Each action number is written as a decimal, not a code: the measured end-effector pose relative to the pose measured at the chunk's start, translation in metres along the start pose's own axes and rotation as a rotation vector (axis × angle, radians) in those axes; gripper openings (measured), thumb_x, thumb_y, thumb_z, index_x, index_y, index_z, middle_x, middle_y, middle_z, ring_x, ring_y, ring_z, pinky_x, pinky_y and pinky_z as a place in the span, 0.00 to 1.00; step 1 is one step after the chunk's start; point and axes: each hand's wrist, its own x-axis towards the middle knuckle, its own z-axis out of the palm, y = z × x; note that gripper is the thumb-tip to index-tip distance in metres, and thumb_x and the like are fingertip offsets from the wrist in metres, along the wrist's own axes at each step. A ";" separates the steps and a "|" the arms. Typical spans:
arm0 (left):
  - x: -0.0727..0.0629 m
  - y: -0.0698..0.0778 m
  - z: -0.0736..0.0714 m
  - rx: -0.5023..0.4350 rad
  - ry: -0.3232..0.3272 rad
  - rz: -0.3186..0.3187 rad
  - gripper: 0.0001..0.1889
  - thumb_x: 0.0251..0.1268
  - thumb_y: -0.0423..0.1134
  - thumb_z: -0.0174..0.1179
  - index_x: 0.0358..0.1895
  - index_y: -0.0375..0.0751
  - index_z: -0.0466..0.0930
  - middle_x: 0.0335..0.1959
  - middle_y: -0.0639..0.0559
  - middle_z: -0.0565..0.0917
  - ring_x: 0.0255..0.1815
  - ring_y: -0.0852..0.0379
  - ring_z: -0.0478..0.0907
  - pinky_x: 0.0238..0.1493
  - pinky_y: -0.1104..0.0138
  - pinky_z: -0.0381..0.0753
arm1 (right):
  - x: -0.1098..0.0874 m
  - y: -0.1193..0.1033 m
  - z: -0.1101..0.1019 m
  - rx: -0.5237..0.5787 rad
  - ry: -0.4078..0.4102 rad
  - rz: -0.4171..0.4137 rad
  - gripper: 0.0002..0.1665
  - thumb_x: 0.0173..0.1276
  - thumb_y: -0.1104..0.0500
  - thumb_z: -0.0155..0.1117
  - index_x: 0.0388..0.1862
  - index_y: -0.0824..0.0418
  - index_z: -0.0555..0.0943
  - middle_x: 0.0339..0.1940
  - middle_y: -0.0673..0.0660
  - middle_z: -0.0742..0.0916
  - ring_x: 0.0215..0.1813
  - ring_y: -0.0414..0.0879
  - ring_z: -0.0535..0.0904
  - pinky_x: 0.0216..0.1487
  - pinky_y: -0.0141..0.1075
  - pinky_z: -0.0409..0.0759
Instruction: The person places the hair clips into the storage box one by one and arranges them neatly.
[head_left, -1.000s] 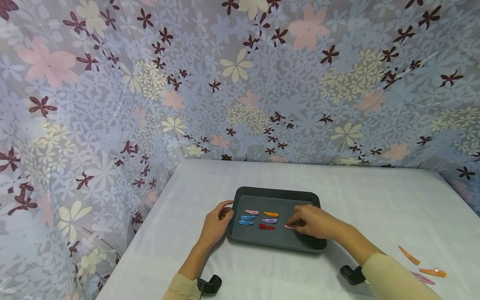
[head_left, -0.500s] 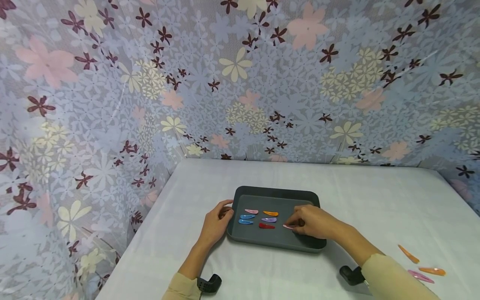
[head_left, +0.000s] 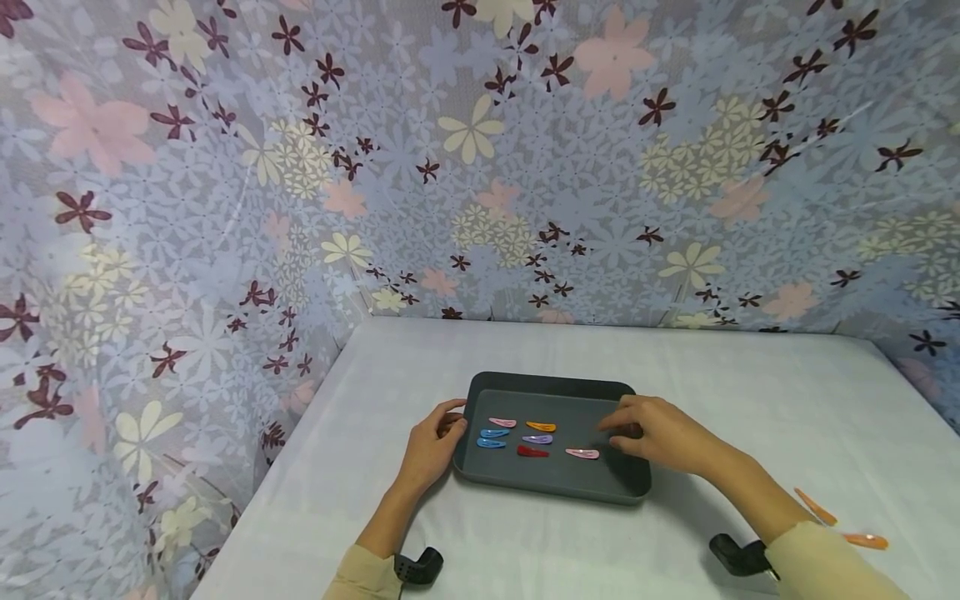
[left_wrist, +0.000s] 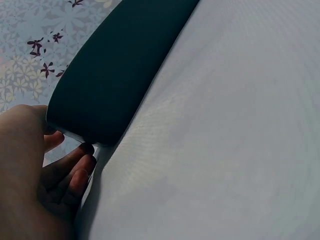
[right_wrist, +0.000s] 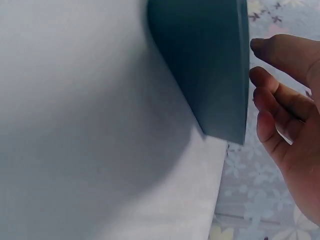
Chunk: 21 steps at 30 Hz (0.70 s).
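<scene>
A dark grey-green tray point(head_left: 555, 490) lies on the white-covered table. My left hand point(head_left: 431, 446) holds its left end, thumb and fingertips at the rim; the left wrist view shows the curled fingers point(left_wrist: 80, 172) against that end wall. Above the tray's right side is my right hand point(head_left: 660, 433), fingers loosely bent and holding nothing. Just left of and below its fingertips, a pink hair clip point(head_left: 582, 454) lies in the tray. Farther left are a red clip point(head_left: 533, 452), a purple clip point(head_left: 537, 439), an orange clip point(head_left: 541, 427), another pink clip point(head_left: 502, 422) and two blue clips point(head_left: 492, 443).
To the right on the white cloth point(head_left: 750, 400) lie an orange clip point(head_left: 815, 506) and a second orange clip point(head_left: 866, 541), close to my right sleeve point(head_left: 832, 558). Flowered fabric point(head_left: 480, 167) hangs behind the table and along its left side.
My right hand has let go of the pink hair clip, leaving it in the tray, and has moved up and right. The sleeve now hides the pink clip on the cloth. My left hand stays put.
</scene>
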 end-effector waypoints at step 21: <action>-0.002 0.001 0.000 -0.001 0.002 0.021 0.18 0.67 0.47 0.54 0.59 0.58 0.75 0.47 0.56 0.85 0.43 0.61 0.79 0.47 0.65 0.76 | -0.064 0.028 -0.022 -0.070 0.196 0.145 0.18 0.56 0.58 0.70 0.46 0.45 0.84 0.26 0.35 0.77 0.28 0.28 0.68 0.27 0.27 0.67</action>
